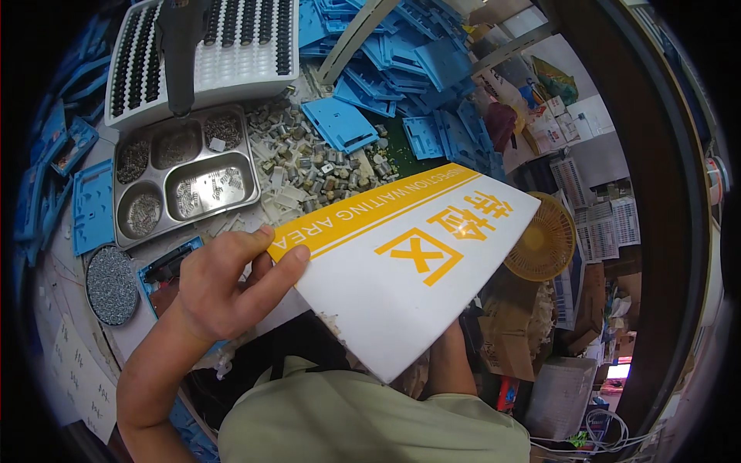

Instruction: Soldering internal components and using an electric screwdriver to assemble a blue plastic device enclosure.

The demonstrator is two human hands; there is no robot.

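A white sign board [370, 309] with a yellow band and yellow lettering is held tilted in front of me, above the workbench. My left hand [231, 282] grips its left corner, thumb and fingers closed over the edge. Only my right forearm [452, 363] shows, reaching up beneath the board; the hand itself is hidden behind it. Beyond the board's upper edge lies a heap of small metal motors and white plastic pieces [309, 166]. A blue plastic housing [340, 125] rests on that heap.
A divided metal tray [251, 197] with small parts stands at the left, below a white rack [255, 73] of black pieces. A dark electric screwdriver [180, 69] hangs over it. A round dish of screws [112, 285], blue housings [386, 54] and a yellow basket [544, 239] surround the bench.
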